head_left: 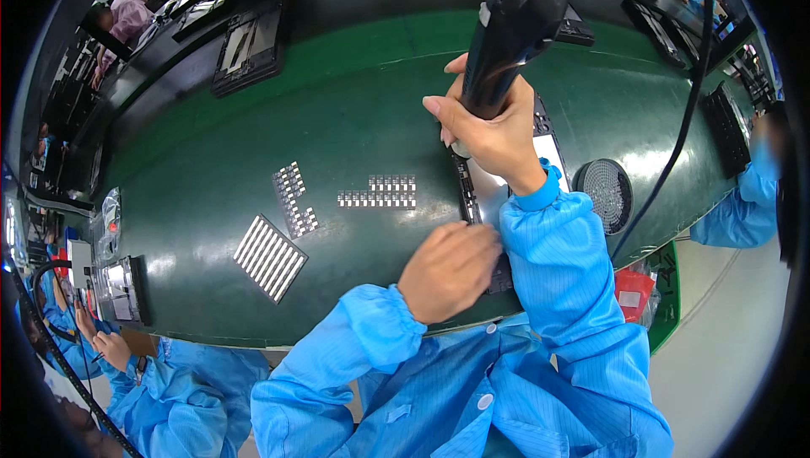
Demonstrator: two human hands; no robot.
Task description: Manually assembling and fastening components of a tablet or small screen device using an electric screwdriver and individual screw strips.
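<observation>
My right hand (499,139) is wrapped round a black power screwdriver (506,45), held over a flat black device housing (487,192) with grey and white inner panels. The driver's lower end is hidden behind my hand. My left hand (451,271) is low at the housing's near left edge; its fingers are blurred and partly out of sight, so I cannot tell whether they hold anything. To the left of the housing lie a sheet of small black-and-white pieces (377,199), a second such sheet (294,196) and a sheet of white strips (270,258).
A round dark dish (627,188) stands right of the housing, with a black cable (685,121) hanging past it. Further housings (249,49) lie at the back. A green crate (668,298) is below the right edge. Co-workers' hands (110,348) and a sleeve (749,205) are at either side.
</observation>
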